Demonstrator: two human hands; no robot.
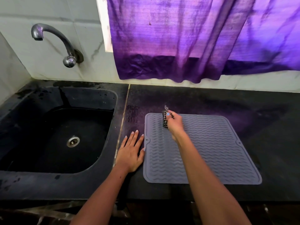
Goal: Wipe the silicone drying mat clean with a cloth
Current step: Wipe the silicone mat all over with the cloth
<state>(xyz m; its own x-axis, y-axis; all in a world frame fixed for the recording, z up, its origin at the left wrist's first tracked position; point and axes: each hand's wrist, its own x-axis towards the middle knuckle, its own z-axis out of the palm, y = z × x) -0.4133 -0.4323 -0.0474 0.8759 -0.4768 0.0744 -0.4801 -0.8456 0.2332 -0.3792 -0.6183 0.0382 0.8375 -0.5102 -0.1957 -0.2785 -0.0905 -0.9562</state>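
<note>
A grey silicone drying mat point(211, 151) with wavy ridges lies flat on the dark countertop point(259, 111), right of the sink. My right hand point(175, 124) is over the mat's far left corner, shut on a bunched black-and-white checked cloth point(165, 119) that presses against the mat. My left hand point(131, 151) lies flat on the counter with fingers spread, its thumb touching the mat's left edge.
A black sink point(32, 127) with a metal drain point(73, 141) fills the left side. A chrome tap point(53, 39) juts from the tiled wall above it. A purple curtain point(194, 38) hangs over the counter's back edge.
</note>
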